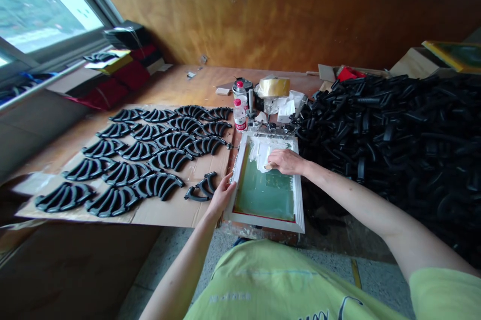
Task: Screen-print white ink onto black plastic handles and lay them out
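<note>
In front of me a screen-printing frame (300, 210) with a pale metal border lies flat, its green mesh (259, 195) facing up. White ink (259, 152) is smeared across the far part of the mesh. My right hand (286, 161) is closed over the ink, pinching a small squeegee (268, 166); only a tan edge of it shows. My left hand (224, 191) is closed on the frame's left border, with some fingers hidden. Just left of it, a few black curved handles (203, 189) lie on the cardboard. A metal hinge clamp (270, 130) holds the frame's far end.
Rows of black curved handles (150, 152) cover the cardboard sheet (150, 216) at left. A big heap of black parts (376, 129) borders the frame at right. Beyond the frame stand plastic bottles with red caps (239, 115) and a tape roll (274, 86). A wooden board (281, 29) backs the table.
</note>
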{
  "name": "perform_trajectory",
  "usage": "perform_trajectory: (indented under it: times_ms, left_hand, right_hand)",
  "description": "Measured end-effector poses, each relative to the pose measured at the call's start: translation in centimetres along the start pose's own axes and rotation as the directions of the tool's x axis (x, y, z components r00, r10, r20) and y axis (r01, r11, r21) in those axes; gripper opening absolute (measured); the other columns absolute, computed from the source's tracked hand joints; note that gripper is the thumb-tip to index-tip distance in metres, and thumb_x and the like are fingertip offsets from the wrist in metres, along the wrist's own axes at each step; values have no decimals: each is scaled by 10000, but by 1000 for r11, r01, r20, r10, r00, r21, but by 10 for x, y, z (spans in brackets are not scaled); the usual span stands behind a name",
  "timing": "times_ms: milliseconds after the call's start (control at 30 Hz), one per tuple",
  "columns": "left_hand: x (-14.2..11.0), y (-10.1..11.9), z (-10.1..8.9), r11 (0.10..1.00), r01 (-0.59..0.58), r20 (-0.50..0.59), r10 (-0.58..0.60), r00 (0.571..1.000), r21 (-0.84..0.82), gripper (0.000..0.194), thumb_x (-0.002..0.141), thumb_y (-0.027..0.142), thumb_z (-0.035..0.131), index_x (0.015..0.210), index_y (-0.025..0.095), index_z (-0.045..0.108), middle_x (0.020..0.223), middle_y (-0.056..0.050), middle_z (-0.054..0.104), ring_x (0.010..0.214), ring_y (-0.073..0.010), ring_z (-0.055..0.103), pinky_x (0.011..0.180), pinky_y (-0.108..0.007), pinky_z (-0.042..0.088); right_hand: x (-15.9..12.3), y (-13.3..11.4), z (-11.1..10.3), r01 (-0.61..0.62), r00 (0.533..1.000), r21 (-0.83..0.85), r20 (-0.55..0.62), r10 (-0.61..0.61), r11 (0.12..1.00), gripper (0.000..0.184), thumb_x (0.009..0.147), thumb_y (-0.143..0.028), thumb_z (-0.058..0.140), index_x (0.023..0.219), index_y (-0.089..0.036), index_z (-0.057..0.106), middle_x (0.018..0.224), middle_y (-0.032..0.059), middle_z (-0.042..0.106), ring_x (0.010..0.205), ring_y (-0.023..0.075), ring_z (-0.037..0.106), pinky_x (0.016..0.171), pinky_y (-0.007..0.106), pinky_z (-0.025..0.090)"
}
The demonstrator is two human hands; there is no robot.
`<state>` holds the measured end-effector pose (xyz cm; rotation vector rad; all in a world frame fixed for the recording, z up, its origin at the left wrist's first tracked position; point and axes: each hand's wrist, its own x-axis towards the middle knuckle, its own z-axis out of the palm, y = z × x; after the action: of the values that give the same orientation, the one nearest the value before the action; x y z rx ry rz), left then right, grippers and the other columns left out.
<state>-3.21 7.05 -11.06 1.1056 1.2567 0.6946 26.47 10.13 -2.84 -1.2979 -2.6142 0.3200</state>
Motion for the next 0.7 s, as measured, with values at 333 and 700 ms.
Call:
perform_trajectory:
  times_ms: [333, 700]
  left_hand:
    - [-9, 16, 1, 1000, 11, -1, -11, 1000, -6, 755, 734, 546, 657, 1374, 192, 472, 906, -50, 693, 756, -170, 640, 652, -247, 484]
    - [-23, 122, -11, 991, -115, 60, 119, 991, -69, 546, 806, 638, 523, 1110, 207, 664, 911, -41, 680, 686, -154, 609, 538, -224, 453]
  right_hand:
    - [-17, -7, 27, -44, 983, -47, -178, 35, 998, 143, 869, -145, 536, 923, -163, 667, 883, 64, 644, 876, 199, 547, 754, 286, 412]
    - [3, 70, -39, -651, 590, 121, -541, 600, 749, 472, 861, -322, 585, 1326, -263, 530, 969, 59, 655, 830, 214, 602, 741, 301, 445]
